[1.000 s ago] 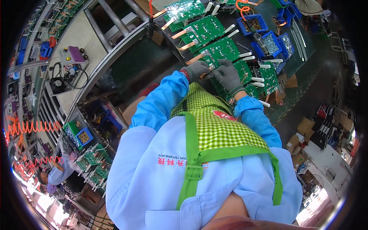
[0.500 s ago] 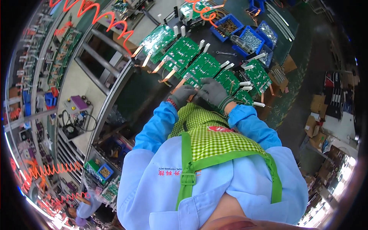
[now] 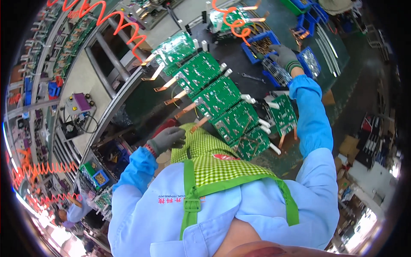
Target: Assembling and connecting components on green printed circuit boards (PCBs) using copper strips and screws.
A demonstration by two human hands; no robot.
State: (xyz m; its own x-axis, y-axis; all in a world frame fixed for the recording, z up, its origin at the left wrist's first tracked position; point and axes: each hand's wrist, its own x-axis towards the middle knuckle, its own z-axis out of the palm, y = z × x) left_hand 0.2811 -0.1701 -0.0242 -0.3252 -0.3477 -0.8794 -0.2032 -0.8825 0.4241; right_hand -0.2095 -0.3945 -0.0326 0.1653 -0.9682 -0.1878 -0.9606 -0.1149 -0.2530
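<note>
My right hand (image 3: 284, 58), in a grey glove, is stretched out over the blue bins at the far right. Its fingers are beside a blue bin of brass-coloured bolts (image 3: 262, 44), above a bin of silver parts (image 3: 277, 73). What lies under the fingers is hidden. My left hand (image 3: 168, 139), also gloved, hovers near my checked apron (image 3: 222, 160) with its fingers extended and nothing visible in them. Between the hands runs a slanting row of green circuit boards (image 3: 218, 96) with copper strips (image 3: 185, 110) and white blocks (image 3: 247, 98).
An orange coiled hose (image 3: 233, 28) hangs down to the bolt bin. A wrench (image 3: 253, 77) lies on the dark table. Another circuit board (image 3: 282, 115) sits at the right, with long metal bars (image 3: 327, 53) beyond. Metal rollers (image 3: 105, 64) are at the left.
My hands have parted from the circuit boards. The right has reached far and right to the bins; the left has drawn back to the left. The view has shifted somewhat.
</note>
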